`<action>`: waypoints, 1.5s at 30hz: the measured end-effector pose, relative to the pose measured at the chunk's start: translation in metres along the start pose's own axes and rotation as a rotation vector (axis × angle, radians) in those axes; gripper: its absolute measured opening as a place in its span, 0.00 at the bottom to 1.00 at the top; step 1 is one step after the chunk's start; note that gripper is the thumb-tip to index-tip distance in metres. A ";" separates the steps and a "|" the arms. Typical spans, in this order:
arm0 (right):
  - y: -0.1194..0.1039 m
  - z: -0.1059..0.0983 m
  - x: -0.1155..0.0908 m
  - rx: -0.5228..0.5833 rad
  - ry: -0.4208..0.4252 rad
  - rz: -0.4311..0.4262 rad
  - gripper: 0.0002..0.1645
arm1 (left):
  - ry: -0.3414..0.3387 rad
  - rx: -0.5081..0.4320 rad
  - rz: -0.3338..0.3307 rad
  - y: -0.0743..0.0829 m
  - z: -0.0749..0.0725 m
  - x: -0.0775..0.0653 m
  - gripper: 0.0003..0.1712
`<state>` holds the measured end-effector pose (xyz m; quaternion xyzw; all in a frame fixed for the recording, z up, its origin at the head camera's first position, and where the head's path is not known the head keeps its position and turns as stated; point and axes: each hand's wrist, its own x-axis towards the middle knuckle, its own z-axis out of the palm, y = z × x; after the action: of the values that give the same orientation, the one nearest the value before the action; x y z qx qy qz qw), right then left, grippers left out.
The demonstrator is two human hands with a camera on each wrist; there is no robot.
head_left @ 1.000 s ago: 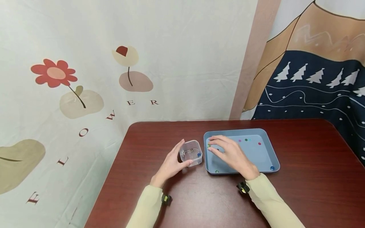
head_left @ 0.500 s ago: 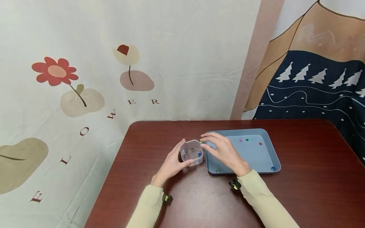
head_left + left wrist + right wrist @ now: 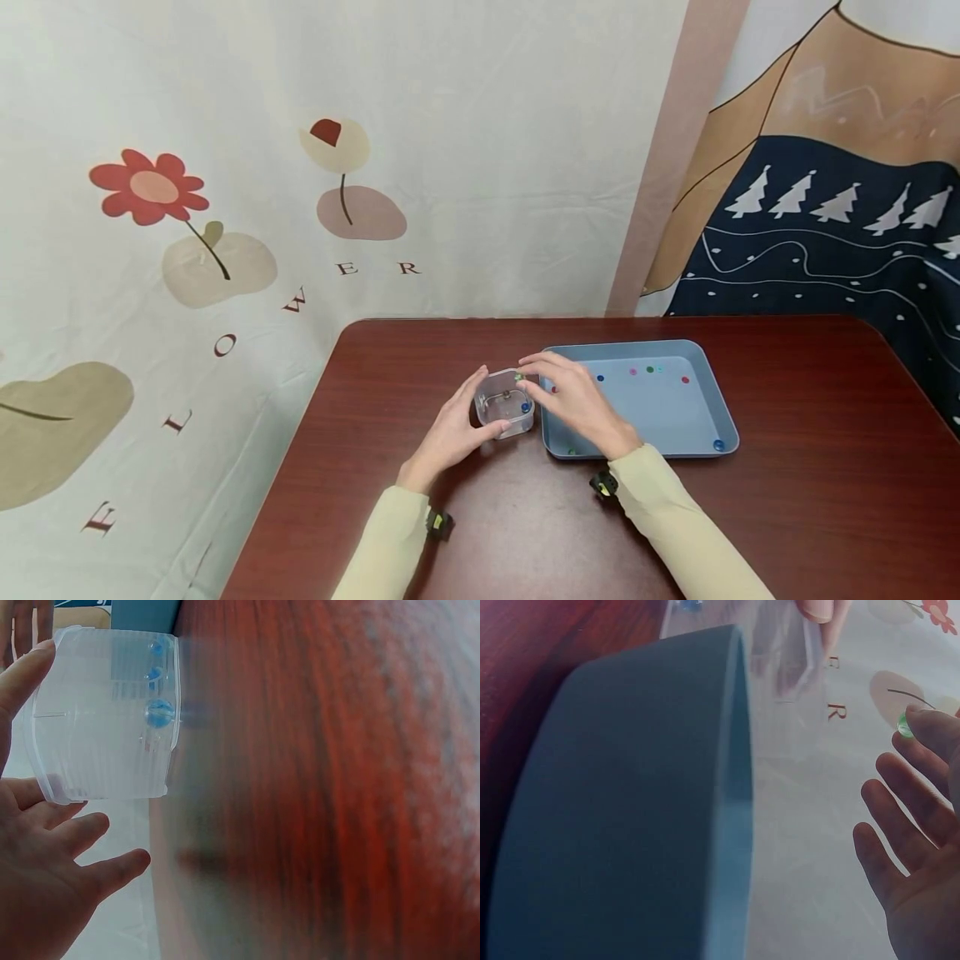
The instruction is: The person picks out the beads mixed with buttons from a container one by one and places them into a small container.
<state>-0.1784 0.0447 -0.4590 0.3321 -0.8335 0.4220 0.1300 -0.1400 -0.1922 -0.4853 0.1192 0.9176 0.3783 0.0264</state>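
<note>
My left hand (image 3: 450, 429) holds a clear plastic box (image 3: 489, 408) between thumb and fingers, at the tray's left side. Inside the box lie a blue marble (image 3: 160, 714) and a small brownish one (image 3: 506, 395). With thumb and index finger, my right hand (image 3: 573, 402) pinches a green, see-through marble (image 3: 905, 725) just over the box's right rim; its other fingers are spread. The blue tray (image 3: 660, 417) holds several small coloured marbles, among them a red marble (image 3: 685, 380), a dark blue marble (image 3: 601, 378) and a larger blue marble (image 3: 718, 445).
Both things stand on a dark red-brown wooden table (image 3: 510, 517). Behind it hangs a pale curtain (image 3: 480, 167) printed with flowers and letters. The tray's raised wall (image 3: 615, 802) stands close beside the box.
My right hand has moved left from inside the tray to the box's rim, carrying the green marble. The left hand and box have stayed in place.
</note>
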 end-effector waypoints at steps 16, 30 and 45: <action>0.012 0.016 -0.003 -0.099 -0.104 0.035 0.12 | -0.022 0.003 -0.021 -0.001 0.000 -0.001 0.56; 0.018 0.011 -0.009 -0.097 -0.087 0.039 0.15 | -0.026 -0.001 -0.025 0.001 -0.001 -0.001 0.57; 0.022 -0.022 -0.026 -0.105 -0.064 0.029 0.20 | -0.004 -0.002 -0.002 0.000 0.000 -0.001 0.56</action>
<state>-0.1752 0.0835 -0.4723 0.3260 -0.8629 0.3690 0.1143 -0.1391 -0.1922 -0.4852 0.1191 0.9173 0.3790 0.0286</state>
